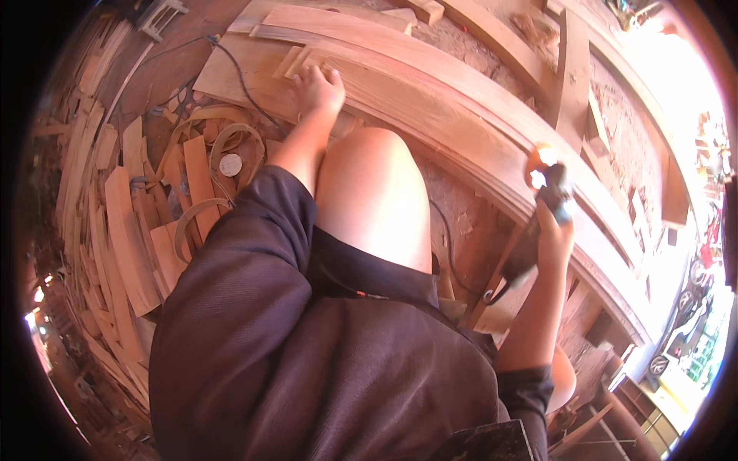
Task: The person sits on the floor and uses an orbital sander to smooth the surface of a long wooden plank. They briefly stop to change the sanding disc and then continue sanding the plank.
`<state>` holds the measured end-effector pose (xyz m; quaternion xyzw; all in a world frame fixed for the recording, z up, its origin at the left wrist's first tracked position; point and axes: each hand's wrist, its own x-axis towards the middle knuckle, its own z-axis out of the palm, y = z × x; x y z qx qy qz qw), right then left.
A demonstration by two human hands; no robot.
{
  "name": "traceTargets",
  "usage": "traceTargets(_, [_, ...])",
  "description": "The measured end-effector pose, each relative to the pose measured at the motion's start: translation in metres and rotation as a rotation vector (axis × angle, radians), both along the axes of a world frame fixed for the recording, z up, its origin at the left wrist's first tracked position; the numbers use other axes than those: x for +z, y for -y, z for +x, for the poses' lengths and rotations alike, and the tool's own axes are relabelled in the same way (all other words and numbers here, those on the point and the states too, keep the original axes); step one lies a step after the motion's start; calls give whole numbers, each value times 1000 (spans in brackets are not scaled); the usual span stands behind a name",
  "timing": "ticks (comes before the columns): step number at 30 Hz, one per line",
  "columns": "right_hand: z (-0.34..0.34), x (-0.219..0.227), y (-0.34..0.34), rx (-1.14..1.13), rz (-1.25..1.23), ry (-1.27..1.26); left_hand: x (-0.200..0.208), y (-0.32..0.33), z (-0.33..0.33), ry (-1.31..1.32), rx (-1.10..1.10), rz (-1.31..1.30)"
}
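My left hand (319, 86) rests flat, fingers spread, on a long curved wooden board (430, 100) that arcs from upper left to lower right. My right hand (555, 230) grips a black corded power tool (547, 184), its orange head pressed against the board's curved edge. My bare knee (373, 192) is raised between the two arms, and my dark sleeve fills the lower middle. The tool's working face is hidden against the wood.
A black cord (238, 77) runs across the boards at upper left. Curved wood offcuts and strips (131, 230) lie piled on the left, with a small round disc (230, 164) among them. More timber frames (576, 84) lie at the upper right; bright outdoor ground lies far right.
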<state>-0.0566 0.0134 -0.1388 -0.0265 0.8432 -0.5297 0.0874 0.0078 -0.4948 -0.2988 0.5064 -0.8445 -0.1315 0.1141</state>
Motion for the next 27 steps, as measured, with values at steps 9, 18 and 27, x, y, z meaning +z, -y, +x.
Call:
traceTargets(9, [92, 93, -110, -629, -277, -36, 43, -72, -37, 124, -408, 31])
traceTargets(18, [104, 151, -121, -707, -809, 69, 8, -53, -41, 67, -403, 65])
traceTargets(27, [103, 227, -184, -637, -1137, -124, 160, -185, -114, 51, -1065, 222])
